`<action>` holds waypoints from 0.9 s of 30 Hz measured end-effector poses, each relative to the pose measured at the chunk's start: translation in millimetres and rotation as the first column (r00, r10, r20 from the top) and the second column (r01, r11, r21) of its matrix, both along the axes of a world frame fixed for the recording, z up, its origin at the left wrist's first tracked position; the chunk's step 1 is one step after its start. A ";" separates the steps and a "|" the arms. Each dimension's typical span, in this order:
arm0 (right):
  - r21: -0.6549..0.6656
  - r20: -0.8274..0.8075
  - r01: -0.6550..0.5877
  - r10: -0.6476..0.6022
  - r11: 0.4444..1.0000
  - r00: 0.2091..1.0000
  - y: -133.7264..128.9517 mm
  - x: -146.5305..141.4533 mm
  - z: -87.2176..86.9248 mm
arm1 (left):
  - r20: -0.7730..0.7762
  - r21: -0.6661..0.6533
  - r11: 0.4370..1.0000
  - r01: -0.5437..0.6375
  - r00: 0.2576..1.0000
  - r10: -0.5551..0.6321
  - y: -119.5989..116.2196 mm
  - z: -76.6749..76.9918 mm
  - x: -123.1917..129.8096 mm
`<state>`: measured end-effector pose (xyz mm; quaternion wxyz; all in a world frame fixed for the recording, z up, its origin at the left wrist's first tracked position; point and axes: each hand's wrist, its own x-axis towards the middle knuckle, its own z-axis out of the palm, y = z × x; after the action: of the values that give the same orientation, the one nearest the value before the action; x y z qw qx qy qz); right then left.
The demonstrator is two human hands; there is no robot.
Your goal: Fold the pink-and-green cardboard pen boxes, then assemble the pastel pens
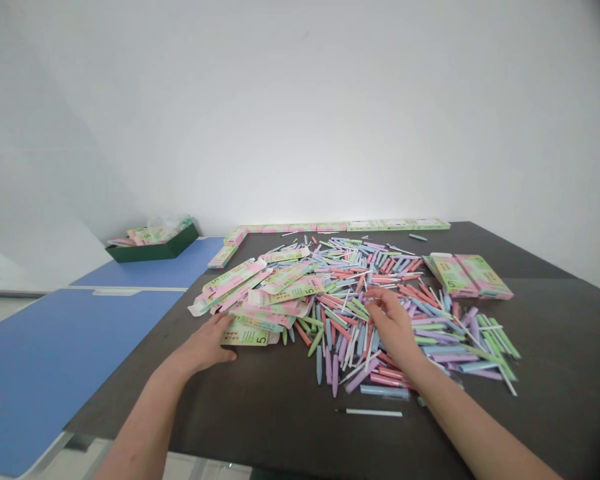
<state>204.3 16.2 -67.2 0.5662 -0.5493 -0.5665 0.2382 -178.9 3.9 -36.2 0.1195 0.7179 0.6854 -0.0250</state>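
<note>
A heap of loose pen parts [337,330] in pink, green, blue and purple, mixed with thin white refills, spreads over the dark table. Over the middle of this heap is my right hand [393,327], its fingers bent a little and apart, tips at the pens with nothing seen held. My left hand [207,343] rests at the near left edge of a pile of flattened green-and-pink cartons [250,333]; its thumb is spread from the fingers, whose tips touch the cartons. One white refill [373,413] lies alone near the front.
Two cartons [483,277] lie side by side right of the heap. A row of cartons [330,227] lines the table's back edge, turning forward at the left. A dark green box [155,250] with cartons and clear plastic stands on the blue table [125,327] at left.
</note>
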 end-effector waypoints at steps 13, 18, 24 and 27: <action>-0.090 0.005 -0.094 0.095 0.991 0.995 -1.1 5.5 -23.5 | -0.023 -0.069 0.997 0.030 0.999 -0.032 3.5 -1.8 -4.8; -0.098 0.018 -0.113 0.115 0.989 0.993 -2.2 3.4 -24.2 | -0.030 -0.122 0.991 0.061 0.997 -0.066 -4.7 3.9 -0.4; -0.132 0.037 -0.117 0.123 0.984 0.992 -5.3 1.8 -21.3 | -0.031 -0.189 0.976 0.107 0.993 -0.115 -14.0 17.3 12.7; -0.153 0.032 -0.141 0.147 0.978 0.989 -7.2 -0.2 -19.7 | -0.038 -0.206 0.974 0.090 0.994 -0.099 -23.0 23.5 16.6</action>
<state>204.2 9.0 -86.9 0.4923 -0.5528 -0.5973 0.3087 -162.3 -19.1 -12.8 0.1748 0.7328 0.6469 -0.1179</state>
